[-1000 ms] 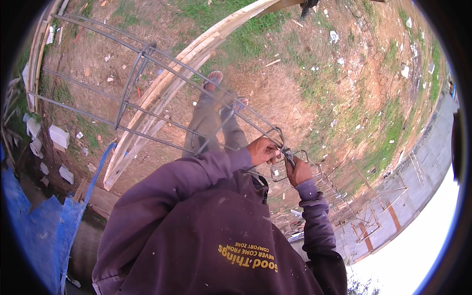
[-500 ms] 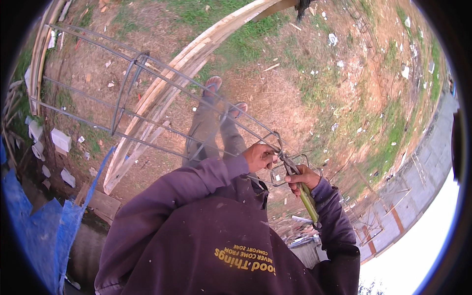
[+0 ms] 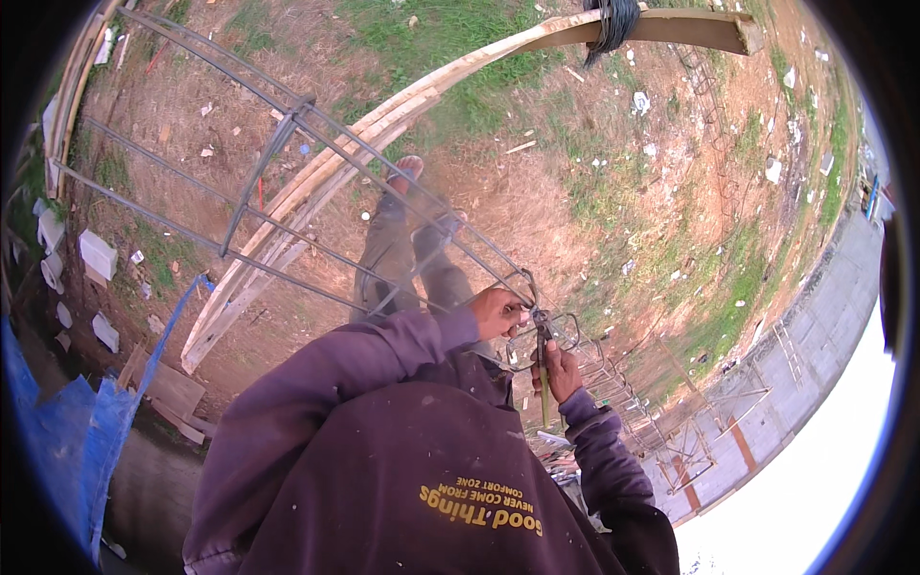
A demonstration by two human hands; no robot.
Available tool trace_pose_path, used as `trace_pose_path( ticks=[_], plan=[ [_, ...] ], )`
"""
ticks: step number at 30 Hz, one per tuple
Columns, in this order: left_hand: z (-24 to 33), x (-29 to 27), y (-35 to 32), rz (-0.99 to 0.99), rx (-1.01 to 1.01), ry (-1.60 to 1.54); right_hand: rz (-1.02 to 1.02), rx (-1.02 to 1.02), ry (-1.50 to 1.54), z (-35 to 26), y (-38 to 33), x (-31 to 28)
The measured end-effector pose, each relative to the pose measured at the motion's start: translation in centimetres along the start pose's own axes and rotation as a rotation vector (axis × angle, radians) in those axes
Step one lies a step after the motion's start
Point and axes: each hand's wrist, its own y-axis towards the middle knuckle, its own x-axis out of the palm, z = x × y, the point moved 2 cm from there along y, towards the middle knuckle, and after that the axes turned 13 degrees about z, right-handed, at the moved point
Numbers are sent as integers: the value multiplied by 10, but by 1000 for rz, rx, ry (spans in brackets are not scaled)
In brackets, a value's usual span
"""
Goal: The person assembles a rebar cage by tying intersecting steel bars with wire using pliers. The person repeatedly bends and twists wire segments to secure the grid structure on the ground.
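Observation:
A rebar cage [image 3: 303,105] of long steel bars and bent square stirrups runs from the upper left to the middle of the view. My left hand [image 3: 494,313] is closed around the bars at its near end, by the corner of the end stirrup; any wire under the fingers is too small to make out. My right hand [image 3: 560,370] grips a pair of pincers [image 3: 545,404] with green handles. Their jaws meet the stirrup corner just beside my left fingers, and the handles point down toward my body.
Beneath the cage a wooden plank [image 3: 412,94] crosses, with a coil of dark tie wire [image 3: 613,27] hung on its far end. A blue tarp [image 3: 67,431] hangs at the left, near white blocks [image 3: 98,254]. Littered grass and a grey block wall [image 3: 747,422] lie to the right.
My right hand and the pincers have swung left and slightly down, their handles now steeper. My left hand stays at the bar end. The view has shifted, showing more of the wire coil.

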Motion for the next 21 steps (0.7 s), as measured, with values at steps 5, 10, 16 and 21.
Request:
trace_pose_path(
  ticks=[5,10,16,21],
  plan=[
    [5,-1,-5,-3,-21,-120,-65,-192,-594,-12,21,-48],
    [2,2,-3,-8,33,-42,-496,99,-543,-43,16,-65],
    [-3,2,3,-3,33,7,242,-839,-1168,-70,-19,-61],
    [-3,1,1,-5,18,-22,-309,179,-357,-51,6,-78]
  ],
)
